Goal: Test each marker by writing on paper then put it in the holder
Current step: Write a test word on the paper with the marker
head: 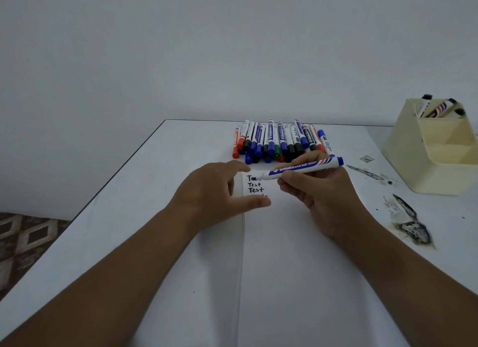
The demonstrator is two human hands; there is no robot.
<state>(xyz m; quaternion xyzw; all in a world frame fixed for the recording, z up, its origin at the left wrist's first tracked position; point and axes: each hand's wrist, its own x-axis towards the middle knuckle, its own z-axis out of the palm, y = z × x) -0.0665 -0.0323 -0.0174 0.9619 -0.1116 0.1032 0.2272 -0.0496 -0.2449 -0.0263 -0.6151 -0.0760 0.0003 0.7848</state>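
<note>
Grip: right hand [316,189] has its fingers curled round a blue whiteboard marker [302,167], pinching it mid-barrel
Marker: lying nearly level, tip pointing left over the top of the paper [284,269], blue end sticking out to the right; can't tell if the tip actually touches the sheet
Left hand: left hand [214,191] is spread flat with fingers relaxed, holding nothing, thumb resting on the paper's left edge
Writing: "Test" shows three times in black near the top of the sheet, right under the tip
Pile: bunch of markers [279,142] in red, blue, black and green, lined up just beyond the hands on the white table [129,217]
Holder: cream holder [434,150] off to the right, a few markers already standing in it
Mess: dark smudges [411,225] on the table between the right arm and the holder
</note>
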